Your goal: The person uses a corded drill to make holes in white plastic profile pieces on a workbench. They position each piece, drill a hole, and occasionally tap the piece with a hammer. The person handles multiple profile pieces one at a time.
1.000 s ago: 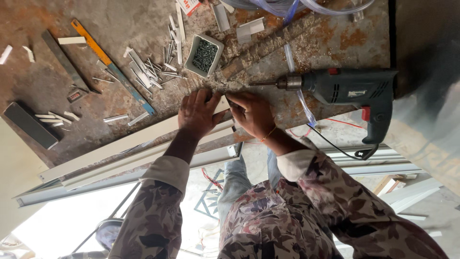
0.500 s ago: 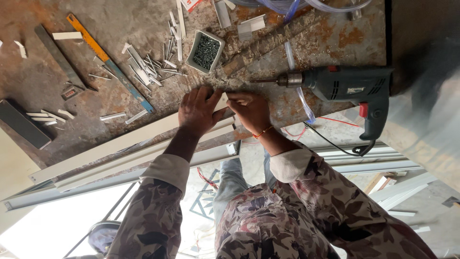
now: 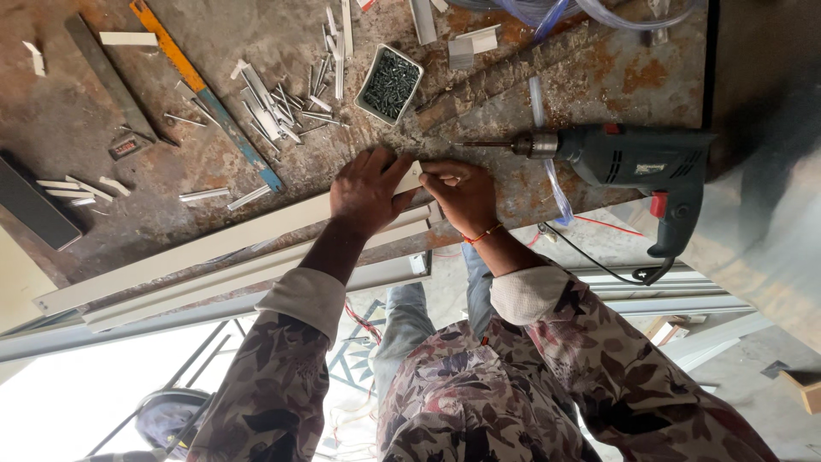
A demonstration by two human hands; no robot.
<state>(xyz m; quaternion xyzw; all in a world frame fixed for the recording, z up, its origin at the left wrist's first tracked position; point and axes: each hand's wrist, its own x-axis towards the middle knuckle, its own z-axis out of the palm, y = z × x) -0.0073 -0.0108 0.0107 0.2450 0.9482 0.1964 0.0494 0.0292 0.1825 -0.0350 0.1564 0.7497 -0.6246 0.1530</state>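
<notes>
A long white profile strip lies along the near edge of the rusty metal table. My left hand presses down on the strip's right end, fingers spread over it. My right hand is closed at the very end of the same strip, fingertips pinching there and touching the left hand's fingers. What the fingertips pinch is hidden. An orange thread circles my right wrist. A dark green electric drill lies on the table just right of my hands, its bit pointing at them.
A small tray of dark screws sits beyond my hands, among several short metal offcuts. An orange and blue ruler and a dark flat bar lie at the left. More white profiles run below the table edge; a clear hose curls at the far side.
Both hands stay at the end of the white strip; my right hand has closed in slightly toward the left. The drill has not moved.
</notes>
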